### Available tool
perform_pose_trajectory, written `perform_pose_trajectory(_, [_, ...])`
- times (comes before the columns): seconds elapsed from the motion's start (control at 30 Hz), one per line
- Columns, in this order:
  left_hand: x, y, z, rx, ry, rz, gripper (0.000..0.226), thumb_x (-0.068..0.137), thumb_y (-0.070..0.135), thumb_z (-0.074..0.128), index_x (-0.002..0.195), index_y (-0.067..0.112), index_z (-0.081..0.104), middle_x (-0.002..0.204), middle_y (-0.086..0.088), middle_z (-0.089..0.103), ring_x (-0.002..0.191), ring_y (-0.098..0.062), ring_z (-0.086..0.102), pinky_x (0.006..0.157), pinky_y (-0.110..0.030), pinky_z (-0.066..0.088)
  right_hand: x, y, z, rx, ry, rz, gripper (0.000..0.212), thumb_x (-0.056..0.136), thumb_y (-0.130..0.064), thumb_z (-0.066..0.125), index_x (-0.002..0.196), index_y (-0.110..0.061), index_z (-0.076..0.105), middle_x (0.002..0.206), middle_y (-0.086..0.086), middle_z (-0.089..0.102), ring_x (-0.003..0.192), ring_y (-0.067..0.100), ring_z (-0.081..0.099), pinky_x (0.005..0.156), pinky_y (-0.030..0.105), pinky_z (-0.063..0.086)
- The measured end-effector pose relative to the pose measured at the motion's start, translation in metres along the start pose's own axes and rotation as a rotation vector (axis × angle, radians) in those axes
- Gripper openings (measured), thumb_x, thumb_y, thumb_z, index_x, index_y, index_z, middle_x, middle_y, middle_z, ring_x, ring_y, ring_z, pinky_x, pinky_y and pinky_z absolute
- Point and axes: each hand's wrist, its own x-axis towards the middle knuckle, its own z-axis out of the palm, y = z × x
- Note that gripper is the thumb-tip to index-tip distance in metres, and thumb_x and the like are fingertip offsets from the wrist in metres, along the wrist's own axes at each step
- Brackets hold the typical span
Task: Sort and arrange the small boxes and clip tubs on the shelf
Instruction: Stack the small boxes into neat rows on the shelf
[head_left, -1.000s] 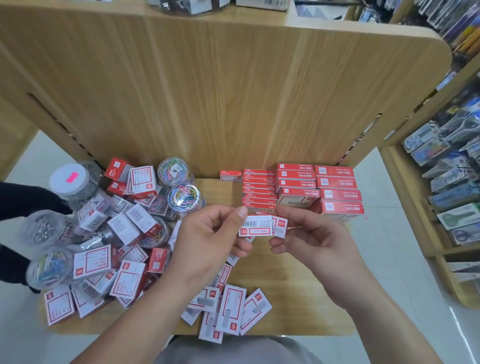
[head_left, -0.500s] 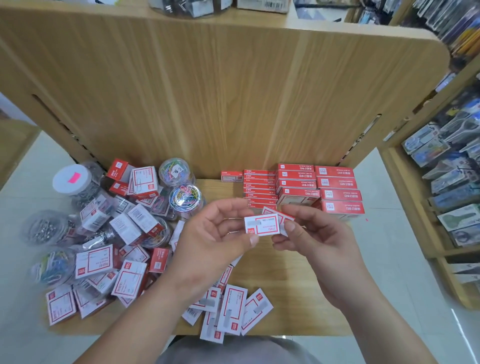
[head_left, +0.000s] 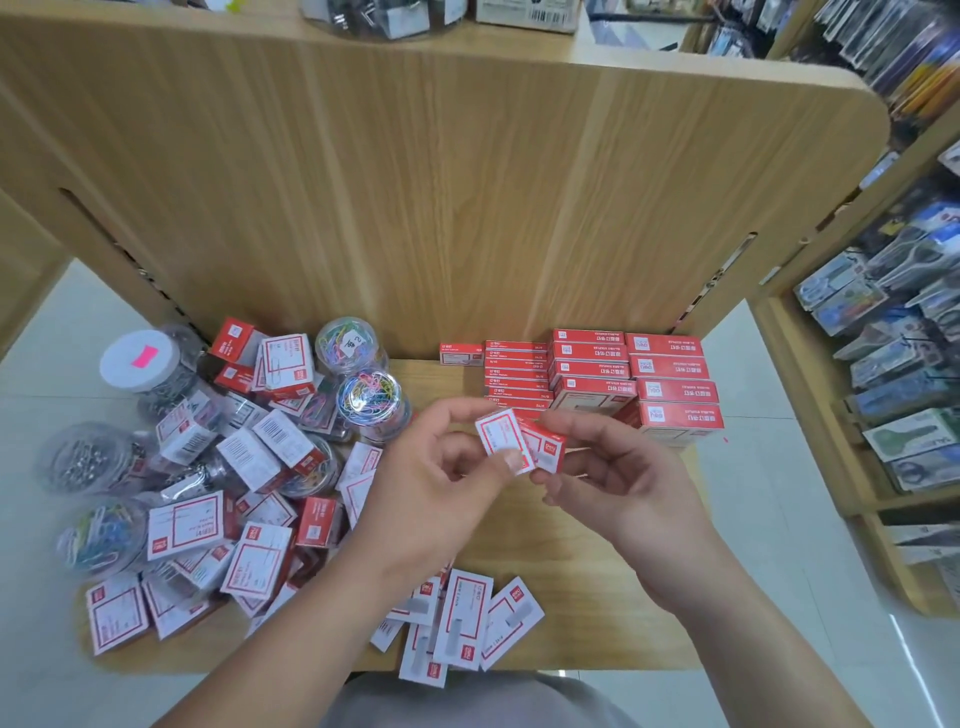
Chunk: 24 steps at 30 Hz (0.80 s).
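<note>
Both hands hold small red-and-white boxes above the middle of the wooden shelf (head_left: 561, 613). My left hand (head_left: 441, 483) pinches the white-faced small box (head_left: 500, 435) between thumb and fingers. My right hand (head_left: 618, 478) grips the red small box (head_left: 546, 447), which touches the first one. At the back right stand neat stacks of red boxes (head_left: 670, 382). On the left lies a loose heap of small boxes (head_left: 249, 519) mixed with clear clip tubs (head_left: 369, 395). Several flat boxes (head_left: 462, 623) lie near the front edge.
A tub with a white lid and pink sticker (head_left: 135, 358) stands at the far left. The tall wooden back panel (head_left: 415, 182) rises behind the shelf. Racks of packaged goods (head_left: 893, 364) fill the right side. Bare wood lies under my hands.
My hands have turned the two boxes from flat, side by side, to tilted and pressed together. A dark-sleeved arm at the far left has gone from view.
</note>
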Motion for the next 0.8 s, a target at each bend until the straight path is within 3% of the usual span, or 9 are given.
perform_pose_trajectory(0.13, [-0.001, 0.003, 0.000, -0.017, -0.077, -0.063, 0.015, 0.103, 0.021, 0.060, 0.116, 0.022, 0.054, 0.090, -0.002, 0.080, 0.090, -0.015, 0.075, 0.067, -0.036, 0.060, 0.003, -0.004, 0.008, -0.017, 0.048, 0.009, 0.039, 0.080, 0.003, 0.081, 0.113, -0.015, 0.071, 0.102, 0.005, 0.078, 0.086, 0.022, 0.073, 0.080, 0.034, 0.062])
perform_pose_trajectory(0.27, [-0.003, -0.009, 0.000, 0.105, -0.089, 0.008, 0.007, 0.102, 0.040, 0.060, 0.103, 0.034, 0.057, 0.092, 0.005, 0.078, 0.091, -0.020, 0.074, 0.073, -0.050, 0.060, 0.010, -0.006, 0.015, -0.003, 0.123, -0.036, 0.031, 0.083, 0.003, 0.078, 0.107, -0.015, 0.073, 0.097, 0.002, 0.078, 0.081, 0.019, 0.075, 0.078, 0.032, 0.062])
perform_pose_trajectory(0.33, [-0.004, -0.010, -0.004, 0.160, -0.065, 0.093, 0.003, 0.100, 0.038, 0.064, 0.103, 0.037, 0.064, 0.096, 0.012, 0.076, 0.089, -0.014, 0.070, 0.077, -0.045, 0.058, 0.012, -0.008, 0.014, -0.029, 0.097, -0.060, 0.032, 0.085, 0.003, 0.077, 0.107, -0.020, 0.074, 0.098, 0.001, 0.079, 0.087, 0.020, 0.075, 0.083, 0.033, 0.062])
perform_pose_trajectory(0.43, [-0.004, -0.002, -0.012, 0.130, -0.026, 0.145, 0.036, 0.094, 0.022, 0.074, 0.120, 0.045, 0.064, 0.110, 0.022, 0.072, 0.092, -0.009, 0.068, 0.077, -0.027, 0.057, 0.011, -0.012, 0.012, -0.072, -0.001, -0.088, 0.030, 0.089, 0.002, 0.073, 0.109, -0.020, 0.074, 0.100, 0.000, 0.079, 0.092, 0.020, 0.076, 0.084, 0.034, 0.061])
perform_pose_trajectory(0.57, [-0.003, 0.007, -0.022, 0.089, -0.040, 0.151, 0.034, 0.093, 0.017, 0.075, 0.124, 0.029, 0.073, 0.093, -0.007, 0.074, 0.080, -0.023, 0.066, 0.074, -0.037, 0.058, 0.008, -0.013, 0.014, -0.070, -0.042, -0.112, 0.021, 0.095, -0.005, 0.065, 0.112, -0.015, 0.073, 0.100, 0.003, 0.078, 0.090, 0.022, 0.076, 0.075, 0.034, 0.063])
perform_pose_trajectory(0.7, [-0.008, 0.009, -0.025, 0.030, -0.054, 0.141, 0.028, 0.092, 0.012, 0.075, 0.117, 0.024, 0.075, 0.090, -0.003, 0.077, 0.085, -0.030, 0.070, 0.079, -0.041, 0.059, 0.006, -0.012, 0.015, -0.122, -0.044, -0.121, 0.022, 0.096, -0.019, 0.061, 0.113, -0.016, 0.073, 0.097, 0.005, 0.079, 0.082, 0.025, 0.076, 0.075, 0.041, 0.064])
perform_pose_trajectory(0.8, [-0.009, 0.009, -0.026, 0.038, -0.048, 0.155, 0.024, 0.091, 0.009, 0.075, 0.109, 0.026, 0.076, 0.086, -0.001, 0.076, 0.079, -0.022, 0.069, 0.075, -0.037, 0.059, 0.003, -0.011, 0.014, -0.122, -0.087, -0.114, 0.028, 0.092, -0.023, 0.061, 0.116, -0.014, 0.072, 0.100, 0.005, 0.079, 0.086, 0.024, 0.076, 0.076, 0.039, 0.064])
